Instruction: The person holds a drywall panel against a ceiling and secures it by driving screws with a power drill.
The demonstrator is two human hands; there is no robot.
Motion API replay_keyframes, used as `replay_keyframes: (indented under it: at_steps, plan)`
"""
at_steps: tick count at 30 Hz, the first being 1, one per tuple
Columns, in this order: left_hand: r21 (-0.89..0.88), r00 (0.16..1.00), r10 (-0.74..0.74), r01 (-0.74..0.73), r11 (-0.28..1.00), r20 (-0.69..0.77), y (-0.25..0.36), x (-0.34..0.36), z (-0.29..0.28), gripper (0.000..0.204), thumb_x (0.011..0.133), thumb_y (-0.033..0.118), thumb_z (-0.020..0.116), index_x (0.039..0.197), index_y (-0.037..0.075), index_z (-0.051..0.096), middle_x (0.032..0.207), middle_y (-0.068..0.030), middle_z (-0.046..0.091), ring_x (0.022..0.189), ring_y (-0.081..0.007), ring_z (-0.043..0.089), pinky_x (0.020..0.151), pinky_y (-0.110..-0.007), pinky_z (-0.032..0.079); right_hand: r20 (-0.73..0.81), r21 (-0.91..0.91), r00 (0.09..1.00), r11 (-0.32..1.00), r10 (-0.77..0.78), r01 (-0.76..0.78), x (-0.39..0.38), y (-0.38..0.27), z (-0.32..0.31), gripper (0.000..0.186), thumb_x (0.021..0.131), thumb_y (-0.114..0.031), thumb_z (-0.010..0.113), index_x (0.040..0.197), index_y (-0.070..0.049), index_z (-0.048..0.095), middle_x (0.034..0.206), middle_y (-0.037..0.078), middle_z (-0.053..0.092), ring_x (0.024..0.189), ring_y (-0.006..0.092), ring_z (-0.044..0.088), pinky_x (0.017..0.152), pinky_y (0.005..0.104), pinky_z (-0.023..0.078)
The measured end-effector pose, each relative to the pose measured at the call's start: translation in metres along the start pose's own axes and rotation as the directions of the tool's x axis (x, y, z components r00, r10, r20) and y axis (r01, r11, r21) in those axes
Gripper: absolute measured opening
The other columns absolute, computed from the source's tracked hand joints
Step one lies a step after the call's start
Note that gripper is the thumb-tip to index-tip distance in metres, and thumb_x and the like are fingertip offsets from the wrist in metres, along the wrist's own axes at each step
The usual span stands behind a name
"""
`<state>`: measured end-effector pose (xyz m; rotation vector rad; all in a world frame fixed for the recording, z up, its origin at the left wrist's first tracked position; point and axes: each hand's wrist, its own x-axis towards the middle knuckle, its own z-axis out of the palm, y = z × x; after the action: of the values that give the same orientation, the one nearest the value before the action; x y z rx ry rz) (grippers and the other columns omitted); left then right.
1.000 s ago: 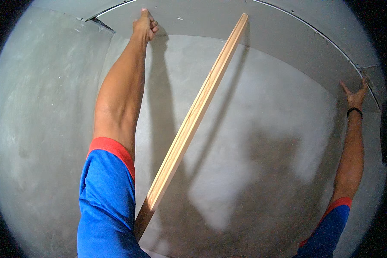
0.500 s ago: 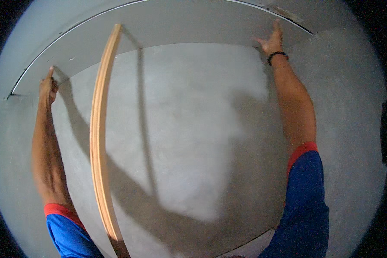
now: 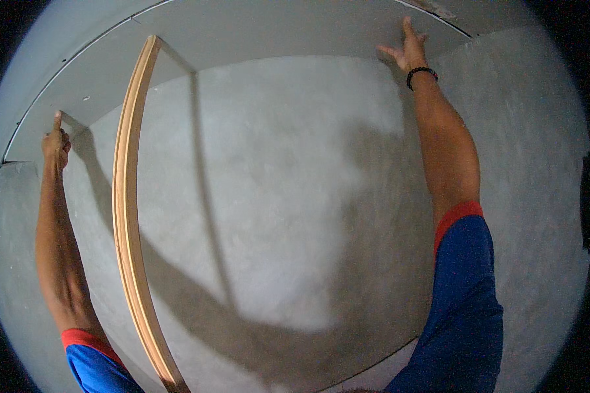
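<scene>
Both my arms are raised toward a grey ceiling panel (image 3: 242, 33) with a thin dark and white gap along its near edge. My left hand (image 3: 57, 144) touches the panel's left end, its index finger stretched up and the other fingers partly hidden. At the right end, my right hand (image 3: 410, 52), a black beaded bracelet (image 3: 421, 77) on its wrist, rests against the panel with thumb and fingers apart. Neither hand holds anything I can see. Between my arms, nearer the left one, a pale wooden post (image 3: 127, 190) stands with its top at the panel.
A grey plastered wall (image 3: 275, 164) fills the middle, crossed by shadows of my arms and the post. A dark object (image 3: 587, 203) shows at the far right rim. A rough patch (image 3: 432, 8) marks the ceiling beyond the gap at upper right.
The view has shifted and tilted slightly, so the post, panel and both hands appear farther left. Both hands remain at the panel with much the same finger positions.
</scene>
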<state>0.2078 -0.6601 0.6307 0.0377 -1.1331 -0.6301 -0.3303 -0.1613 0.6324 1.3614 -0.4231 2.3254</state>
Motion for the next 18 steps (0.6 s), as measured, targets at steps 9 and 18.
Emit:
replay_keyframes:
  at_steps: [9,18]
  plan:
    - [0.061,0.999,-0.05,0.051,0.997,-0.023,0.013,-0.01,-0.007,0.045,0.074,0.044,0.071,0.061,0.017,0.037,0.047,0.0052,0.033,0.037,-0.0068,0.03,0.033,-0.024,0.022,0.058,0.034,0.998,0.999,0.029,-0.031,0.003,-0.034,0.008,0.089,0.082,-0.045,0.056,0.141,-0.013,-0.003,0.146,0.015,0.002,0.133,0.0392,0.008,0.095,0.0636,0.031]
    - [0.133,0.998,-0.066,0.065,0.989,-0.002,0.011,-0.007,-0.014,0.048,0.075,0.048,0.068,0.053,0.02,0.036,0.045,0.0053,0.031,0.035,-0.0078,0.024,0.034,-0.025,0.019,0.018,0.105,0.996,0.99,0.091,-0.092,-0.004,-0.04,0.01,0.077,0.087,-0.052,0.045,0.142,-0.016,0.004,0.147,0.013,-0.002,0.134,0.0379,0.001,0.098,0.0651,0.024]
